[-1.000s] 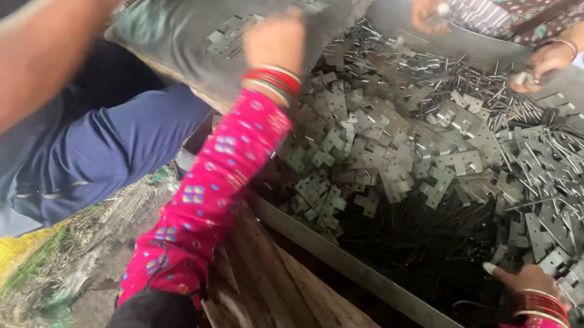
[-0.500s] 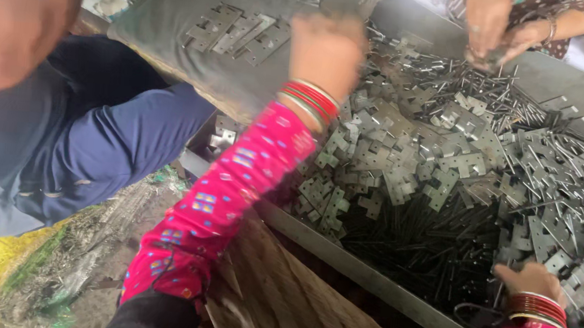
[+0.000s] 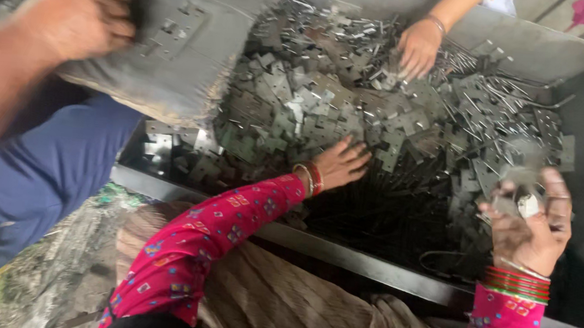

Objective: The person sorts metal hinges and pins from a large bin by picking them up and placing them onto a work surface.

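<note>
A large grey metal tray (image 3: 367, 267) with low walls fills the head view, and it is heaped with small flat metal plates (image 3: 310, 110) and thin metal pins (image 3: 499, 90), all dull grey. The near rim of the tray runs across the lower part of the picture, and below it lies brown striped cloth (image 3: 281, 302).

The left hand (image 3: 340, 164) reaches out from a pink patterned sleeve (image 3: 202, 240) with bangles at the wrist. It lies palm down on the pile, fingers spread apart, touching the plates near the middle of the tray; it does not clamp anything that I can see.

The right hand (image 3: 530, 224) is raised over the right part of the tray, palm turned toward the camera. Its fingers are curled together around a few small metal pieces (image 3: 522, 196), held above the heap. The pieces are blurred, so their exact shape is not clear.

At the upper left, another person's hand (image 3: 74, 18) grips a grey sack (image 3: 175, 58), which is tilted onto the tray, with plates at its mouth. This person wears blue clothing (image 3: 41, 179). At the far side, a third person's hand (image 3: 419, 45) rests on the pins.
</note>
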